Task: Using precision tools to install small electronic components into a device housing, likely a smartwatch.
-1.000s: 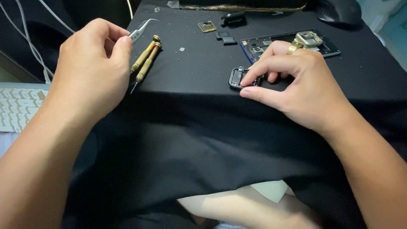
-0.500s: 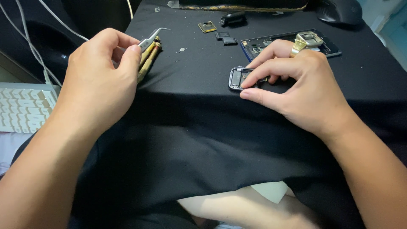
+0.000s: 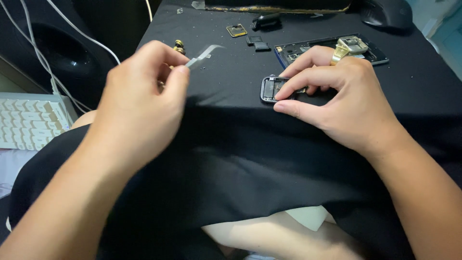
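Left hand point(image 3: 139, 101) pinching tweezers point(image 3: 204, 53), tips aimed two o'clock; right hand point(image 3: 337, 91) pressing small camera module point(image 3: 273, 88) flat, steadying it.

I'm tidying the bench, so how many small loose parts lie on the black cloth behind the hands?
3: a gold-rimmed square chip, a dark clip-like part right of it, and a small black piece just below. More may be hidden behind the hands.

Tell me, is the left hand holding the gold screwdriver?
No, the left hand pinches silver tweezers; the screwdriver lies on the black cloth.
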